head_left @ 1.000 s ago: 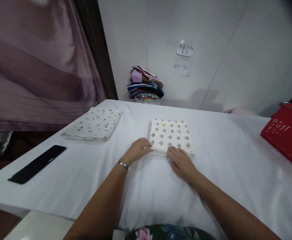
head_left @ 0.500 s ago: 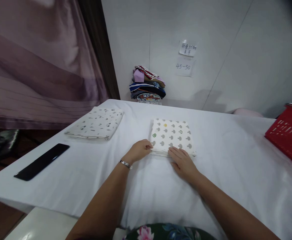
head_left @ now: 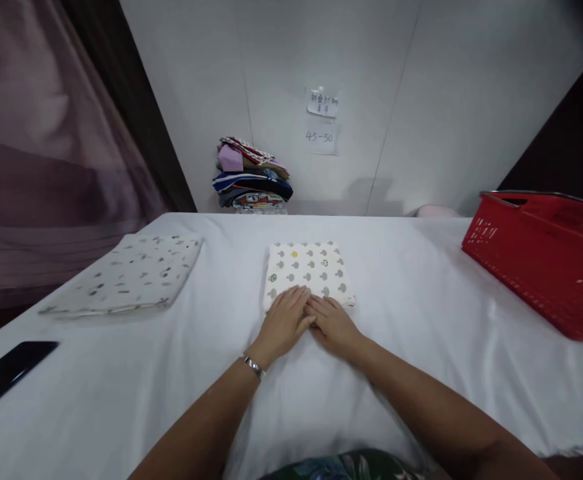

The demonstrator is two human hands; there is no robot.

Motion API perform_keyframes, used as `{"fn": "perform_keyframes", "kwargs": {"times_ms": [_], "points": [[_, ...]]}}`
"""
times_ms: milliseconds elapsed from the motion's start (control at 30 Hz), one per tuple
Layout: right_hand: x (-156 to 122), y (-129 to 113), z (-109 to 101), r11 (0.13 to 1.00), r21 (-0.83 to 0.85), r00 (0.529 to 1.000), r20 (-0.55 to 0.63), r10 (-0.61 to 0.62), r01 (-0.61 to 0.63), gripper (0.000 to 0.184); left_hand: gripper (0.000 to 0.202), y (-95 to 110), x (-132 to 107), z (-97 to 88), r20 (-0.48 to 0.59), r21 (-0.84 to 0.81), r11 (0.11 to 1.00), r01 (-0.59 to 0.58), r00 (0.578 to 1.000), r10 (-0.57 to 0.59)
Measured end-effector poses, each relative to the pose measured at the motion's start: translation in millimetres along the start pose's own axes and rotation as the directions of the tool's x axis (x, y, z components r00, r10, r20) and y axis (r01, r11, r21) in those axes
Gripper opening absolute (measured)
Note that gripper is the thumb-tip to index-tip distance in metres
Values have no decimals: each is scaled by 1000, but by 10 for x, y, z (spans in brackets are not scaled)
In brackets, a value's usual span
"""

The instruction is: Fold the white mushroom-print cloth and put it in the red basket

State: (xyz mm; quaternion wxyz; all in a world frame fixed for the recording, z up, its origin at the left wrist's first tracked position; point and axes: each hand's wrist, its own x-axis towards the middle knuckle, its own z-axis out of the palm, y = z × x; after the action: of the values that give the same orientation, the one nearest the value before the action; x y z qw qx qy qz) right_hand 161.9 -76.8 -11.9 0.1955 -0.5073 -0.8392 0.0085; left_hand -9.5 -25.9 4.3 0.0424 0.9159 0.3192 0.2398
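Note:
A folded white cloth (head_left: 307, 267) printed with grey mushroom shapes lies on the white sheet (head_left: 221, 373) in front of me. My left hand (head_left: 285, 320) rests flat on its near edge, fingers together, a metal bracelet on the wrist. My right hand (head_left: 332, 323) lies flat beside it on the same near edge, the two hands touching each other. Neither hand grips the cloth.
A second folded cloth (head_left: 126, 280) with small dark specks lies to the left. A black phone (head_left: 6, 373) sits at the left edge. A red plastic basket (head_left: 541, 257) stands at the right. A stack of folded clothes (head_left: 251, 177) is against the back wall.
My left hand has moved from the cloth's left near corner onto its near edge beside my right hand. The view has turned right, showing more of the red basket.

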Motion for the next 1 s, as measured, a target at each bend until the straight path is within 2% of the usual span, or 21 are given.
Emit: {"fn": "perform_keyframes", "kwargs": {"times_ms": [100, 200, 267, 333, 400, 500, 567, 667, 800, 1000], "points": [[2, 46, -24, 997, 60, 999, -40, -37, 39, 49, 52, -22, -34, 122, 43, 110, 994, -11, 999, 6], [-41, 214, -128, 988, 130, 980, -190, -52, 78, 44, 49, -57, -59, 150, 56, 183, 983, -33, 998, 23], [-108, 380, -243, 984, 176, 939, -340, 38, 24, 35, 45, -59, -59, 146, 62, 213, 977, -30, 998, 17], [-200, 540, -368, 959, 266, 875, -439, 205, -92, 26, 44, -52, -51, 142, 64, 224, 974, -23, 998, 8], [-296, 651, -470, 903, 379, 835, -414, 361, -202, 18, 43, -43, -42, 141, 57, 222, 975, -21, 998, 8], [-394, 700, -536, 837, 456, 858, -252, 448, -303, 16, 42, -40, -35, 140, 43, 204, 979, -15, 999, 6], [-412, 681, -527, 826, 453, 877, -170, 450, -336, 17, 42, -42, -35, 137, 45, 188, 982, -11, 999, 2], [-397, 641, -491, 835, 409, 887, -113, 447, -369, 19, 43, -45, -37, 132, 45, 162, 987, -10, 999, 3], [-378, 603, -486, 882, 254, 889, -132, 439, -398, 19, 43, -46, -38, 124, 57, 155, 988, -7, 998, -2], [-366, 542, -500, 932, 15, 924, -126, 360, -361, 26, 45, -45, -38, 111, 63, 135, 991, -8, 998, -1]]}}
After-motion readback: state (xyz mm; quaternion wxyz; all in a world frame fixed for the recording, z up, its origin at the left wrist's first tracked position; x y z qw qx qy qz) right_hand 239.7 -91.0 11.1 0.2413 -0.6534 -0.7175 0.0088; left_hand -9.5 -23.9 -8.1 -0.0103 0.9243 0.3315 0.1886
